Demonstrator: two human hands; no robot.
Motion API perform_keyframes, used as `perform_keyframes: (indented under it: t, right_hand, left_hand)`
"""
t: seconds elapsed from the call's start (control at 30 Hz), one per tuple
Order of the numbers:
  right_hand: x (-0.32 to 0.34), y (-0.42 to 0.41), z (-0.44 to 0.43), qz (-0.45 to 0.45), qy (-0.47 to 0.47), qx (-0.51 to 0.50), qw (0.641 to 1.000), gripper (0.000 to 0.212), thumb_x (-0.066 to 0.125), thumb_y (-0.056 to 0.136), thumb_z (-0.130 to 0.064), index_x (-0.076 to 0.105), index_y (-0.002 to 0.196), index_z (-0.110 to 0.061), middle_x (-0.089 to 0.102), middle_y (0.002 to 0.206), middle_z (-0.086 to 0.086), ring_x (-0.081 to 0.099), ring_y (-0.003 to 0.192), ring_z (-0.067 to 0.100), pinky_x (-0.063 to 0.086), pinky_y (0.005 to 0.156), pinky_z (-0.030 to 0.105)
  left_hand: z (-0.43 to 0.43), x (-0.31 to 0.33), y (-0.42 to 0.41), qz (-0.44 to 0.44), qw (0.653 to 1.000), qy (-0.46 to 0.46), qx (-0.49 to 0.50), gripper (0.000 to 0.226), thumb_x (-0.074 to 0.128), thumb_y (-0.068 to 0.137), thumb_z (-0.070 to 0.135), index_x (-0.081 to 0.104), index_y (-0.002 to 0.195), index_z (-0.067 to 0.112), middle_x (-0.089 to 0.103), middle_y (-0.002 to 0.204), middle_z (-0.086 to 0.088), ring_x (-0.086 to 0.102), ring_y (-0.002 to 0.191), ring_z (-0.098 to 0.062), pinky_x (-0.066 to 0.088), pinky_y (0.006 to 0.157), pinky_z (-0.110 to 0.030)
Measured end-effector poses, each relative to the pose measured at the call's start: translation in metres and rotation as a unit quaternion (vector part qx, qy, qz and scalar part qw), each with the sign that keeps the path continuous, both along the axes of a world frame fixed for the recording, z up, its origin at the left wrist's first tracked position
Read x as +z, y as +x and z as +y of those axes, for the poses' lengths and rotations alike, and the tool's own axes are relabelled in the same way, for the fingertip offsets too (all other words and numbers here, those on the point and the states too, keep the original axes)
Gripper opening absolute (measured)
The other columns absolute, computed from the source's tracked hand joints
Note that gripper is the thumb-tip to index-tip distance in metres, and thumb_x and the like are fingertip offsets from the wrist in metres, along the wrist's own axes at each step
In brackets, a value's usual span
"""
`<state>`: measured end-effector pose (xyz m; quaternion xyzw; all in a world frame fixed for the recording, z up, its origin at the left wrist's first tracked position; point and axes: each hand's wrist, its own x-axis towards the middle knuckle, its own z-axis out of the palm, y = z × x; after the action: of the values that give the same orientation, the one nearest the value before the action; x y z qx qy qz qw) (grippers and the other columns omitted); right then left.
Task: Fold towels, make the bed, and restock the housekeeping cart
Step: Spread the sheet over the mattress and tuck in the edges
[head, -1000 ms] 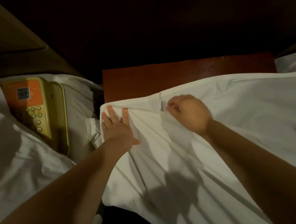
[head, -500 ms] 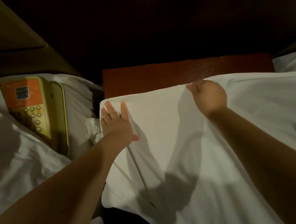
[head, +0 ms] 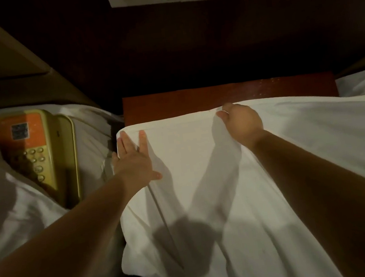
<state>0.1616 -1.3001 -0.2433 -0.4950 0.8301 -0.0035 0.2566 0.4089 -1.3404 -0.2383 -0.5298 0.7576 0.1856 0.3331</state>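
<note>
As left hand (head: 133,162) presses sheet (head: 188,151), right hand (head: 242,122) pinches

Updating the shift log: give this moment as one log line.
step: bed-making | left hand: flat on white bed linen | right hand: gripping linen edge | nearby: yellow plastic telephone

Hands two: left hand (head: 133,162), right hand (head: 243,123); sheet (head: 317,144) one; telephone (head: 36,148) one.
</note>
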Motion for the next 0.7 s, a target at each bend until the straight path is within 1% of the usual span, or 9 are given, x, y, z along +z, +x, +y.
perform_keyframes:
  t: [0.1,0.2,0.27,0.37,0.4,0.43,0.53,0.6,0.7]
  right_hand:
    - [-0.002,-0.002,-0.01,0.004,0.014,0.002,1.0,0.038,0.031,0.104,-0.033,0.051,0.127,-0.01,0.062,0.119,0.016,0.056,0.111,0.035,0.044,0.087,0.036]
    - [-0.002,-0.005,-0.013,0.012,0.01,0.003,1.0,0.039,0.03,0.104,-0.033,0.051,0.128,-0.011,0.062,0.119,0.016,0.057,0.11,0.036,0.045,0.088,0.038]
    - [-0.003,-0.004,-0.01,0.027,0.005,0.004,1.0,0.039,0.028,0.104,-0.032,0.05,0.128,-0.011,0.063,0.117,0.016,0.058,0.108,0.036,0.045,0.085,0.036]
    - [0.0,0.0,-0.005,0.054,-0.006,0.011,0.998,0.038,0.025,0.105,-0.031,0.05,0.125,-0.011,0.065,0.109,0.015,0.061,0.101,0.035,0.043,0.077,0.033]
    - [0.002,0.001,-0.003,0.061,-0.011,0.011,0.998,0.036,0.025,0.105,-0.03,0.05,0.124,-0.011,0.065,0.108,0.015,0.061,0.1,0.034,0.043,0.077,0.033]
    - [0.003,0.002,-0.001,0.072,-0.02,0.016,0.997,0.034,0.027,0.105,-0.028,0.05,0.124,-0.011,0.064,0.108,0.014,0.06,0.101,0.033,0.044,0.08,0.033]
    - [0.003,0.005,0.003,0.102,-0.058,0.042,0.992,0.031,0.036,0.103,-0.014,0.052,0.129,-0.012,0.056,0.12,0.013,0.052,0.11,0.03,0.043,0.09,0.033]
    - [-0.001,0.006,0.001,0.091,-0.051,0.022,0.994,0.031,0.039,0.101,-0.012,0.051,0.13,-0.012,0.055,0.121,0.012,0.055,0.11,0.029,0.046,0.09,0.034]
    - [-0.003,0.008,-0.005,0.092,-0.032,0.013,0.995,0.029,0.039,0.102,-0.015,0.052,0.127,-0.013,0.059,0.117,0.011,0.058,0.106,0.029,0.049,0.088,0.036]
  left_hand:
    - [-0.01,0.001,0.0,0.013,1.0,0.012,0.01,0.12,0.064,0.078,0.059,-0.025,0.146,0.016,-0.024,0.152,-0.026,-0.013,0.143,-0.04,0.008,0.116,-0.048]
    - [-0.012,0.002,0.0,0.025,0.999,0.015,0.014,0.12,0.064,0.078,0.058,-0.025,0.146,0.016,-0.024,0.152,-0.025,-0.013,0.143,-0.04,0.007,0.116,-0.049]
    - [-0.011,0.002,0.001,0.03,0.999,0.017,0.018,0.119,0.064,0.079,0.057,-0.025,0.146,0.017,-0.025,0.152,-0.024,-0.014,0.143,-0.039,0.007,0.115,-0.05]
    - [-0.011,0.002,0.001,0.026,1.0,0.011,0.013,0.118,0.063,0.079,0.059,-0.025,0.146,0.016,-0.025,0.152,-0.024,-0.014,0.143,-0.039,0.007,0.115,-0.051]
    - [-0.01,0.002,0.001,0.025,1.0,0.007,0.009,0.119,0.063,0.078,0.06,-0.024,0.146,0.016,-0.025,0.152,-0.023,-0.015,0.143,-0.039,0.008,0.115,-0.051]
    - [-0.01,0.002,0.001,0.024,1.0,0.003,0.007,0.119,0.062,0.078,0.061,-0.024,0.146,0.016,-0.025,0.152,-0.023,-0.015,0.143,-0.039,0.008,0.115,-0.052]
    - [-0.011,0.002,0.0,0.017,1.0,-0.001,0.005,0.12,0.062,0.077,0.062,-0.024,0.146,0.016,-0.025,0.153,-0.023,-0.013,0.143,-0.04,0.011,0.114,-0.053]
    - [-0.011,0.003,-0.001,0.008,1.0,0.004,0.005,0.12,0.062,0.077,0.062,-0.025,0.146,0.017,-0.024,0.153,-0.023,-0.012,0.143,-0.04,0.012,0.114,-0.053]
    - [-0.013,0.002,-0.002,0.008,1.0,0.01,0.014,0.119,0.062,0.078,0.061,-0.026,0.146,0.019,-0.023,0.153,-0.023,-0.012,0.143,-0.04,0.01,0.114,-0.054]
